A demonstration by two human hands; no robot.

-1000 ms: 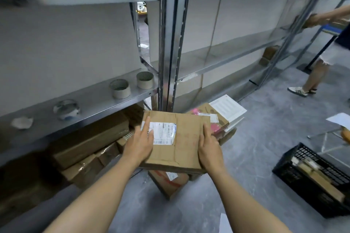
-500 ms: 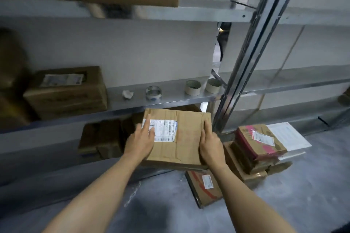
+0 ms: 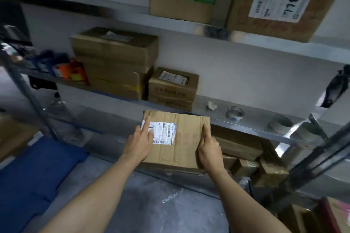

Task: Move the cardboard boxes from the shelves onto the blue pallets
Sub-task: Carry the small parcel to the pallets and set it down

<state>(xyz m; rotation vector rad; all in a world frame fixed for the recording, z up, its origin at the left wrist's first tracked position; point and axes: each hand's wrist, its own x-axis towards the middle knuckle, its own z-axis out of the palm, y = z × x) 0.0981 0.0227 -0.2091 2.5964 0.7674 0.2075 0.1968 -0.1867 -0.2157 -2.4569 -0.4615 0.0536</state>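
Cardboard box [image 3: 182, 144] clasped between both hands [image 3: 138, 145] [image 3: 209, 152].

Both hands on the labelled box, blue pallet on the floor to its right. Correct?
One thing is off. The head view shows the blue pallet on the floor to the left of the labelled box, not to its right. The rest holds: the left hand and the right hand both hold that box.
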